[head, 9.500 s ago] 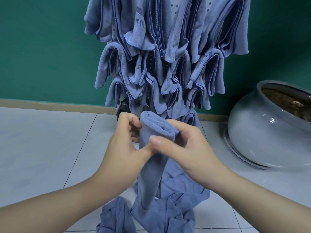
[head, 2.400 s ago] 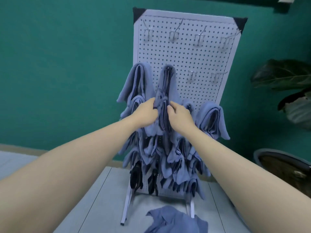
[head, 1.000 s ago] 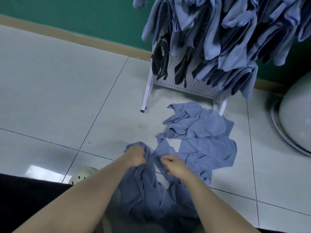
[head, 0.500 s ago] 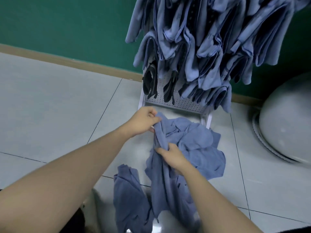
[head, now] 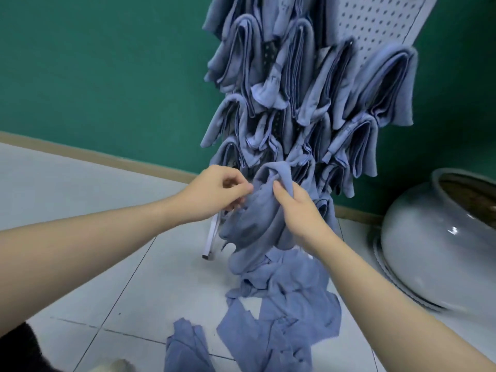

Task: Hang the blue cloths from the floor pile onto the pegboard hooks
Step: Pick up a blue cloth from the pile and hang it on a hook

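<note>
Cloth (head: 257,210) is pinched by curled fingers of the left hand (head: 214,194) and right hand (head: 298,208), above the pile (head: 284,304), before the pegboard (head: 375,22).

A pale grey tiled floor (head: 80,210) with dark grout lines carries a rumpled pile of blue cloths (head: 284,304), the white metal foot of a pegboard stand (head: 210,240) and a large rounded grey ceramic pot (head: 429,251) at right
</note>
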Available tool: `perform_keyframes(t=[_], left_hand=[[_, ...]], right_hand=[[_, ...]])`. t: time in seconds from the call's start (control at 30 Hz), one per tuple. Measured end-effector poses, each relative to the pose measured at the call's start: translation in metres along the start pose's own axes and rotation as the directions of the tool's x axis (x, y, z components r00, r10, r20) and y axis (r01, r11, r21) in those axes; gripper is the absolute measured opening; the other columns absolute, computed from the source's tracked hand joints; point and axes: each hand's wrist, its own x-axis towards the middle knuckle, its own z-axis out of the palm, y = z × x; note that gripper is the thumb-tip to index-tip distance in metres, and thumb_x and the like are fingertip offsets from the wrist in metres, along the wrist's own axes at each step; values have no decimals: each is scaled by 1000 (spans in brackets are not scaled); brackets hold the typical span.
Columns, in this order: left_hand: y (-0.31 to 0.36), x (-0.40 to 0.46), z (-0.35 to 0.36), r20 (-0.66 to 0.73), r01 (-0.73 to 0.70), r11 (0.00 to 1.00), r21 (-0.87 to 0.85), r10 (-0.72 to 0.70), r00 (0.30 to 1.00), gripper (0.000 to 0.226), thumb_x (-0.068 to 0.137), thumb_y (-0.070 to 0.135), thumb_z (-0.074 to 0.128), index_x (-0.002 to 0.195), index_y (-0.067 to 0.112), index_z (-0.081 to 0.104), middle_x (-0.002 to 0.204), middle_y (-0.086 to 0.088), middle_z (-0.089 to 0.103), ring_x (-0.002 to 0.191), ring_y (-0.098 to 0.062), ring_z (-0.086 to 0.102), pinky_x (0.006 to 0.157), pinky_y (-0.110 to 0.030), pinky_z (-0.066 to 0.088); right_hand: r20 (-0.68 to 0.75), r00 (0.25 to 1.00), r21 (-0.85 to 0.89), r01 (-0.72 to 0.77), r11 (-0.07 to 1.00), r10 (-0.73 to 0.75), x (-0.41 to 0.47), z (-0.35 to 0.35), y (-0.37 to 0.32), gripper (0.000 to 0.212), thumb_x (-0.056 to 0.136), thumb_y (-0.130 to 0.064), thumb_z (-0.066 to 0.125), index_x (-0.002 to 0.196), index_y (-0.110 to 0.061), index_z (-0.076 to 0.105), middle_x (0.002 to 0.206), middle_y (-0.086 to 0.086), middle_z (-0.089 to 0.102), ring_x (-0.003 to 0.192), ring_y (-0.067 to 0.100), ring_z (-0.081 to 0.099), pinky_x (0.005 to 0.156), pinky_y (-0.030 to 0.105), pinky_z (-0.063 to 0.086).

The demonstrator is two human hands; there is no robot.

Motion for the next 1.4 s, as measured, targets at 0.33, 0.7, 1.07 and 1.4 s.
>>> perform_keyframes(t=[0.33, 0.7, 1.07, 1.4], left_hand=[[-4, -26, 2, -47, 52, 997, 58, -49, 998, 19, 90, 37, 77, 103, 26, 67, 97, 3, 71, 77, -18, 63, 78, -42, 57], [6, -34, 9, 145, 20, 999, 47, -27, 989, 14, 97, 8, 61, 85, 11, 56, 75, 4, 54, 68, -7, 46, 59, -20, 37], [20, -14, 2, -24, -120, 992, 44, 121, 992, 8, 97, 4, 58, 92, 8, 54, 73, 2, 55, 64, -3, 46, 57, -13, 38], [-3, 13, -6, -219, -38, 994, 101, 60, 974, 13, 92, 23, 72, 92, 14, 62, 80, -4, 68, 68, -9, 55, 68, -28, 47]], right_hand=[[161, 987, 516, -86, 852, 2, -28, -32, -38, 36, 102, -10, 51, 134, 5, 59, 131, 26, 67, 127, 37, 63, 114, 51, 45], [267, 964, 370, -99, 924, -4, -32, -32, -1, 33, 98, -17, 66, 128, -5, 69, 126, 18, 72, 124, 34, 66, 113, 51, 46], [271, 947, 141, -218, 966, 174, -19, -23, 26, 33, 87, -19, 76, 119, -12, 72, 115, 9, 77, 112, 28, 72, 108, 55, 50], [391, 897, 185, -294, 938, 205, -22, -14, 24, 28, 97, -16, 68, 121, -1, 71, 117, 16, 75, 113, 33, 72, 108, 52, 51]])
